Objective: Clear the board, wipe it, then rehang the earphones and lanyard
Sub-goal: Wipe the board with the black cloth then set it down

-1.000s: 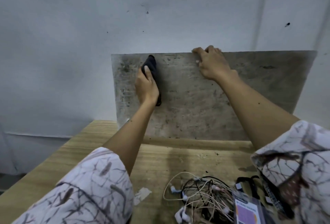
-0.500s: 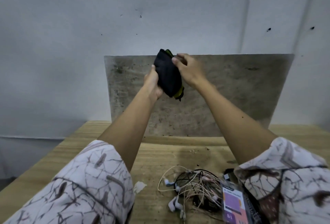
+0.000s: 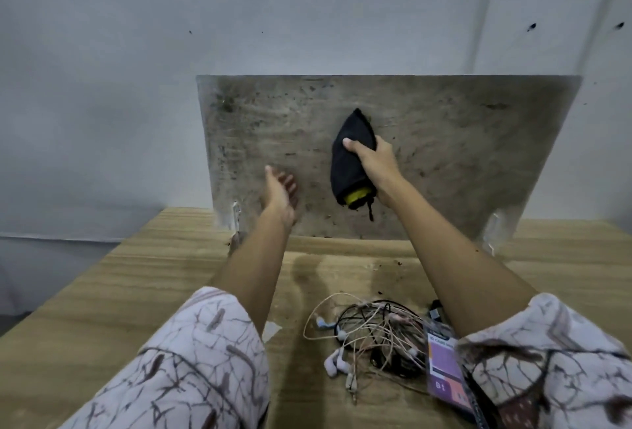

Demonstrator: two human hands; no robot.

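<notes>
One black cloth (image 3: 350, 158) in the right hand (image 3: 374, 163) against one board (image 3: 444, 155) — left hand (image 3: 278, 194) open, empty

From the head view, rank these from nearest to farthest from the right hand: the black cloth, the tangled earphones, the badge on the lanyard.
1. Black cloth: gripped in the right hand, against the board.
2. Tangled earphones: on the table, well below the hand, near the person.
3. Lanyard badge: on the table just right of the earphones, slightly lower in the view; nearly level with them, so this order is loose.
</notes>
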